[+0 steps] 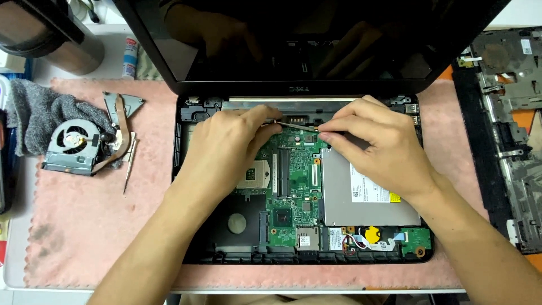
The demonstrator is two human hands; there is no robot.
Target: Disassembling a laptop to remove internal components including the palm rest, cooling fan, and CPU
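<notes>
Both hands over opened laptop (192,248). Right hand (377,144) pinches thin tool (296,127), tip by left hand (226,149) fingers, which press green board (291,186). White label w/ yellow patch on silver drive (367,195) under right wrist. Fan assy (73,147) far left on pink mat (101,226).

surface: white table (17,282) | cover: pink mat (84,237) | light: even

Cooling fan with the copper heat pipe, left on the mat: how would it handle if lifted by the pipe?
The cooling fan would likely hang lopsided: its housing sits at one end. The thin curved heat pipe could probably bend. On the pink mat it lies flat, so unlikely to roll.
</notes>
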